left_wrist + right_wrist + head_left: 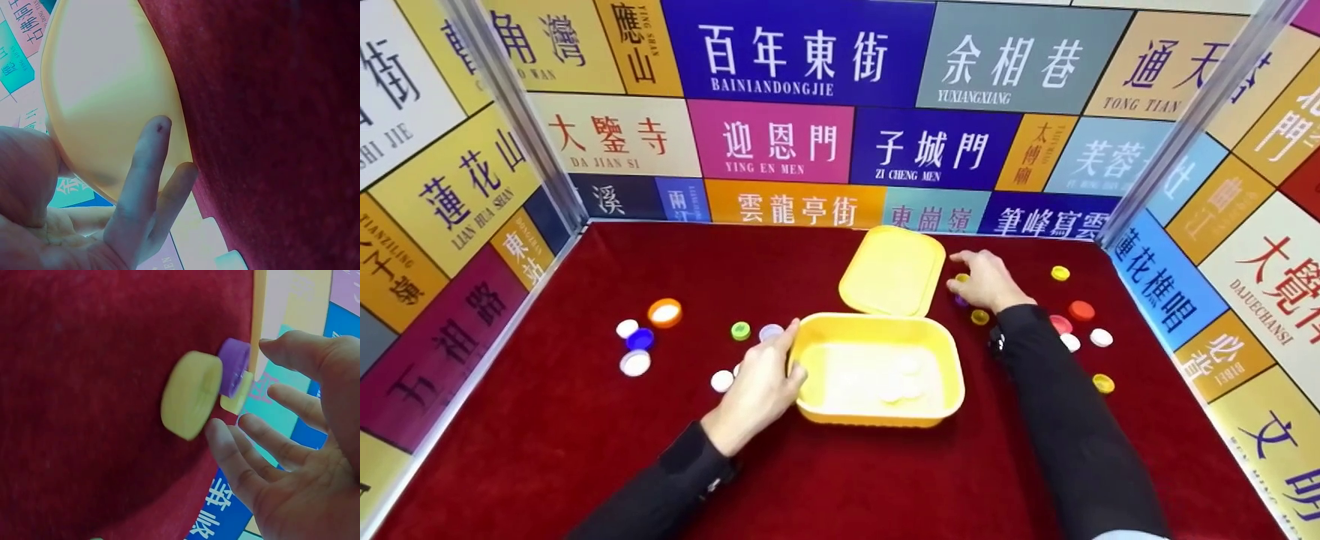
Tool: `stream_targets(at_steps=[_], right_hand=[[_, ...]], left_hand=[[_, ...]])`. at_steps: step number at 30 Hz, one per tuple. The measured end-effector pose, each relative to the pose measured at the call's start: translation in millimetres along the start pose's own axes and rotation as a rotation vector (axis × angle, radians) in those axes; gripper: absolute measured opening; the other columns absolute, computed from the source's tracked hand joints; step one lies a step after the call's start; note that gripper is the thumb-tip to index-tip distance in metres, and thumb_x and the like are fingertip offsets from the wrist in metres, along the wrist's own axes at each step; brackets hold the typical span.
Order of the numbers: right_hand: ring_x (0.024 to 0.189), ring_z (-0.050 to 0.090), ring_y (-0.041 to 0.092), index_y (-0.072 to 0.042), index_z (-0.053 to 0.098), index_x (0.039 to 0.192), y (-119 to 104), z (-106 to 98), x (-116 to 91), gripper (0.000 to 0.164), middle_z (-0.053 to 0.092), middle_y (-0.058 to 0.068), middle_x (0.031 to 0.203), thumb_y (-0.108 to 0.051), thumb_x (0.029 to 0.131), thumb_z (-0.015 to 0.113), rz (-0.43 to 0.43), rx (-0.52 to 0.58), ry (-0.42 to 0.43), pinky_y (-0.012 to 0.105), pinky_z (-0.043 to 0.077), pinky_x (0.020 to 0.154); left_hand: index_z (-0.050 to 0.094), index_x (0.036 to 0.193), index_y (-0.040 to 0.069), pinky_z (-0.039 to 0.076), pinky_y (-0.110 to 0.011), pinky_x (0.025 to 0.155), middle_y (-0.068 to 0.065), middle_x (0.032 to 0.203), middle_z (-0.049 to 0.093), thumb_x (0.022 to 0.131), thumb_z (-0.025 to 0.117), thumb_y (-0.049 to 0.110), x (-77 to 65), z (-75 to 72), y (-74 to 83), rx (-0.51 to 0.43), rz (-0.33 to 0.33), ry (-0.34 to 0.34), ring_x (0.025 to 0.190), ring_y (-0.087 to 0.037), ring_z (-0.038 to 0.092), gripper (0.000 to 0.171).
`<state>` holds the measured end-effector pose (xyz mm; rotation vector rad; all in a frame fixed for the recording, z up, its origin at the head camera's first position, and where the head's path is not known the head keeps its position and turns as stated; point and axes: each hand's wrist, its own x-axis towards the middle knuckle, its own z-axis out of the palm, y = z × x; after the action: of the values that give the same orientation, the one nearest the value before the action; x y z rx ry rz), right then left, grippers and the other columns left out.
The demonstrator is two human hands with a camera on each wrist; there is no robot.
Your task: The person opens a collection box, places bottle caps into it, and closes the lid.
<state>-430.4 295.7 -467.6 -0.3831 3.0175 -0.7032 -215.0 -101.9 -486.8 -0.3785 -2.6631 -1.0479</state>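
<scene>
- Dark sleeves (1080, 427) nearest the head camera, along the lower edge.
- Left hand (757, 382) clamped on yellow container (877, 417), left end, thumb over rim.
- Right hand (986, 279): thumb and fingers apart, near purple cap (233, 367) and yellow cap (188, 396).
- Container on red cloth (547, 450), centre; yellow lid (894, 274) just behind.

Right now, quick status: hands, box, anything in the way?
Left hand holding box by its left end. Right hand empty, near purple cap. Box uncovered, lid just beyond it. Nothing obviously blocking.

BAINIANDONGJIE on blue panel (795, 52), YUXIANGXIANG on grey panel (1024, 60); DAJUECHANSI on white panel (1271, 281)
</scene>
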Motion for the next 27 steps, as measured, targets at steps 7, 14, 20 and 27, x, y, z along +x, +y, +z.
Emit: stream_targets(at_steps=[7,14,20,27], right_hand=[[0.125,0.071,0.047,0.005,0.079,0.142,2.3,9.8,6.8,0.044,0.078,0.032,0.139,-0.006,0.100,0.074,-0.030,-0.014,0.022,0.060,0.056,0.118],[0.093,0.078,0.036,0.003,0.086,0.124,2.9,10.6,7.2,0.028,0.084,0.027,0.120,-0.001,0.099,0.074,-0.013,-0.022,0.037,0.048,0.058,0.098],[0.069,0.080,0.026,0.003,0.086,0.125,3.9,8.7,5.3,0.024,0.085,0.025,0.105,-0.003,0.103,0.077,0.005,0.007,0.029,0.048,0.064,0.093],[0.125,0.072,0.045,0.005,0.086,0.127,4.9,2.1,2.2,0.028,0.083,0.029,0.133,-0.003,0.103,0.075,-0.032,-0.014,0.066,0.060,0.059,0.113]], left_hand=[[0.058,0.166,-0.009,0.071,-0.043,0.095,-0.029,0.154,0.074,0.101,0.073,0.001,-0.9,0.6,0.0,0.015,0.003,0.009,0.124,-0.035,0.081,0.067],[0.057,0.166,-0.008,0.070,-0.041,0.094,-0.028,0.159,0.071,0.102,0.073,0.001,0.0,-0.3,1.0,0.003,-0.008,0.000,0.124,-0.034,0.081,0.067],[0.056,0.167,-0.008,0.070,-0.042,0.097,-0.028,0.162,0.069,0.102,0.073,0.001,-0.1,-1.3,0.6,-0.004,-0.013,-0.004,0.128,-0.035,0.080,0.067],[0.056,0.167,-0.010,0.070,-0.044,0.100,-0.029,0.160,0.070,0.102,0.073,0.000,0.2,-0.8,0.4,-0.004,-0.001,0.001,0.131,-0.036,0.079,0.067]])
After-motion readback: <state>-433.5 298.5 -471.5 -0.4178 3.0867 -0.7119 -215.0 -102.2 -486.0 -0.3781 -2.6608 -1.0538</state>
